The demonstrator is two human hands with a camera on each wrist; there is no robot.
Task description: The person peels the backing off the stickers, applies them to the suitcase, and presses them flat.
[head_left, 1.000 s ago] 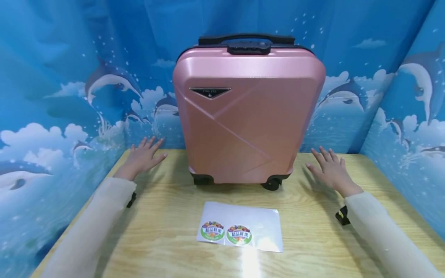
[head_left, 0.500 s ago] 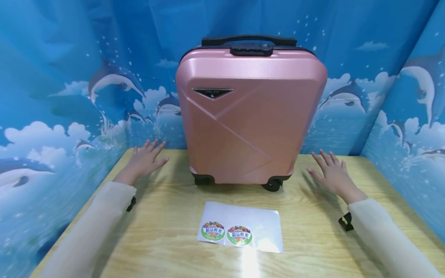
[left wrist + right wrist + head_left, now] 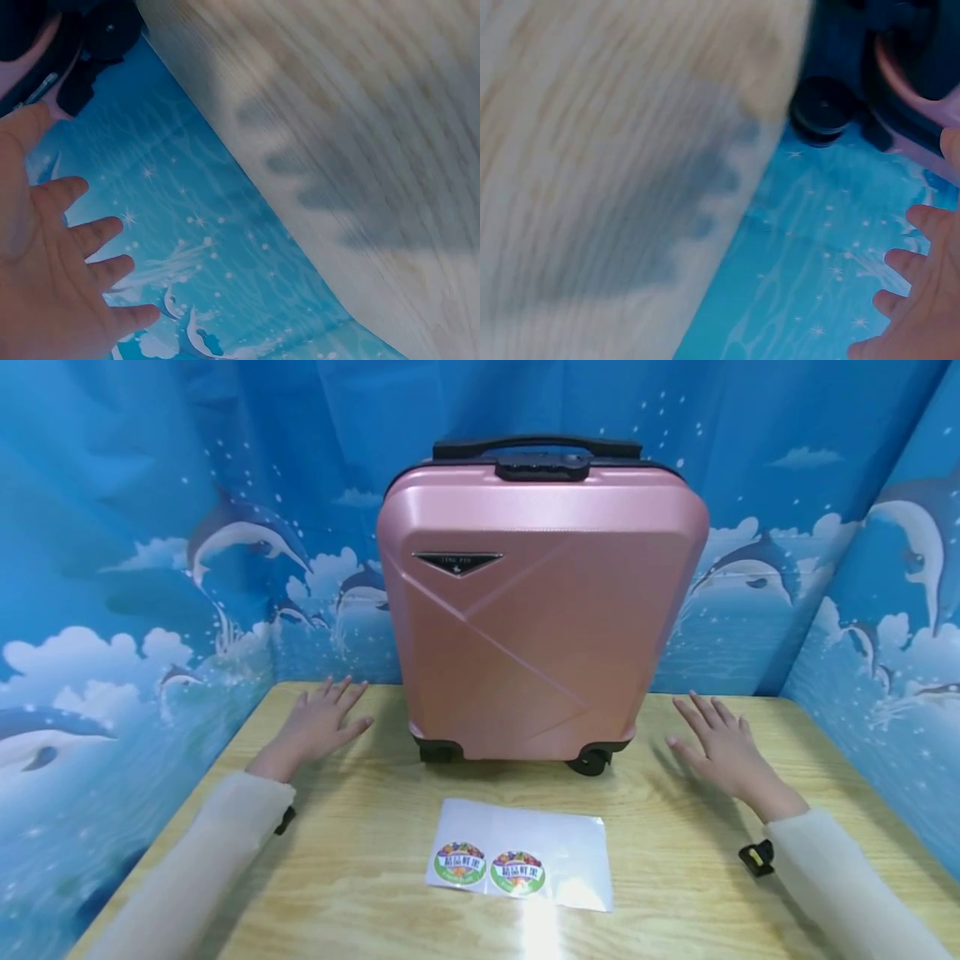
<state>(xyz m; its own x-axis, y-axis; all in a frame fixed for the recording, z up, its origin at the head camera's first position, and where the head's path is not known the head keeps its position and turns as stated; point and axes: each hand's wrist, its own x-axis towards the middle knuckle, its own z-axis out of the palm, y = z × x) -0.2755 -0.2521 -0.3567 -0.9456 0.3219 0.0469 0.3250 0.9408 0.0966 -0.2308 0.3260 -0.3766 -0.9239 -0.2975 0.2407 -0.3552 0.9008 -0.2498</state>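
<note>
A pink hard-shell suitcase (image 3: 532, 627) stands upright on its black wheels at the back middle of the table, its black top handle (image 3: 536, 443) folded down. To its left my left hand (image 3: 318, 722) hovers with fingers spread, apart from the case. My right hand (image 3: 727, 747) is held likewise on the right side, palm down and fingers spread. In front of the suitcase lies a white sheet (image 3: 577, 852) with two round fruit stickers on its left part. In both wrist views the palms show bare, and the suitcase's wheel (image 3: 823, 109) and lower corner (image 3: 64, 82) appear beyond the thumbs.
The wooden table (image 3: 360, 860) spans the foreground, with a bright glare patch below the sheet. Blue curtains (image 3: 150, 568) printed with dolphins and clouds hang behind it and on both sides. Black wrist straps (image 3: 757, 857) sit under the pale sleeves.
Both hands have drifted slightly toward the near side of the table, the right one also a little to the right. The suitcase and the sticker sheet stay in place.
</note>
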